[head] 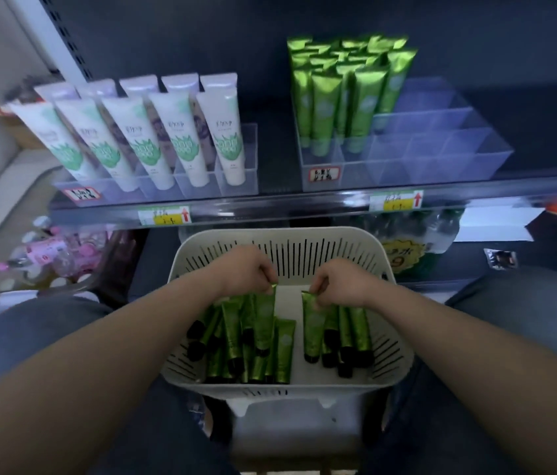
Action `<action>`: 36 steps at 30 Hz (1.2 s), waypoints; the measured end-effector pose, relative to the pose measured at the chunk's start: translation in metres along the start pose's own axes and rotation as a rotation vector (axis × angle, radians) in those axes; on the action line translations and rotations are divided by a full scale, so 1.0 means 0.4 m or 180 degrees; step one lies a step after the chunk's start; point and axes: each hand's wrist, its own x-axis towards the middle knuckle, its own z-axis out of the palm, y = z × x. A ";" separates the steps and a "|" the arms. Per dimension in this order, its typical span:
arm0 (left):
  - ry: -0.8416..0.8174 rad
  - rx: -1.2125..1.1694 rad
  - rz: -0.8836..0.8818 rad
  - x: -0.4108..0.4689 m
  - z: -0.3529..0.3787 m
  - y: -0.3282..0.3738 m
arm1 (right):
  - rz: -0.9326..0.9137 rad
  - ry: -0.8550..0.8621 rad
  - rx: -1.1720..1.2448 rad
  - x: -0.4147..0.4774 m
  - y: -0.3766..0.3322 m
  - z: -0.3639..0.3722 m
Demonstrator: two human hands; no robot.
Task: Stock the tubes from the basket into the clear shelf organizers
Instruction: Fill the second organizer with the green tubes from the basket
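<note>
Left hand (246, 269): grip pinched on the crimped tail of one green tube (265, 323), lying in the white basket (280, 233). Right hand (342, 279): grip likewise pinched on a second tube (313, 327). Risk: the thin tail-hold may slip, and swinging tubes could topple those standing in the half-filled clear organizer (441, 145).

My left forearm (116, 337) and right forearm (441, 337) reach forward and down, bare, converging. My left hand (248, 270) curls knuckles-up, fingertips pinching the flat end of a green tube (265, 323). My right hand (342, 282) mirrors it, near beside, pinching a second green tube (313, 329).
</note>
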 end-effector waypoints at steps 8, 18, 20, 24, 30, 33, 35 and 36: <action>0.0439 0.0123 0.0416 -0.013 -0.109 0.164 | -0.0084 0.0773 0.0705 -0.103 0.023 -0.166; 0.1084 0.0242 0.0826 0.028 -0.259 0.388 | -0.0323 0.1508 0.1320 -0.225 0.055 -0.413; 0.1255 0.0223 0.0905 0.043 -0.295 0.434 | -0.0408 0.1676 0.1363 -0.241 0.064 -0.463; 0.1665 0.0325 0.1037 0.072 -0.359 0.521 | -0.0599 0.1955 0.1382 -0.255 0.078 -0.555; 0.2233 0.0473 0.1158 0.121 -0.420 0.603 | -0.0851 0.2288 0.1164 -0.237 0.080 -0.662; 0.2346 0.0521 0.1159 0.159 -0.445 0.618 | -0.0937 0.2384 0.1135 -0.219 0.075 -0.699; 0.2416 0.0520 0.1143 0.184 -0.462 0.623 | -0.0980 0.2452 0.1117 -0.203 0.074 -0.716; 0.2440 0.0509 0.1131 0.197 -0.469 0.625 | -0.0989 0.2505 0.1095 -0.190 0.076 -0.723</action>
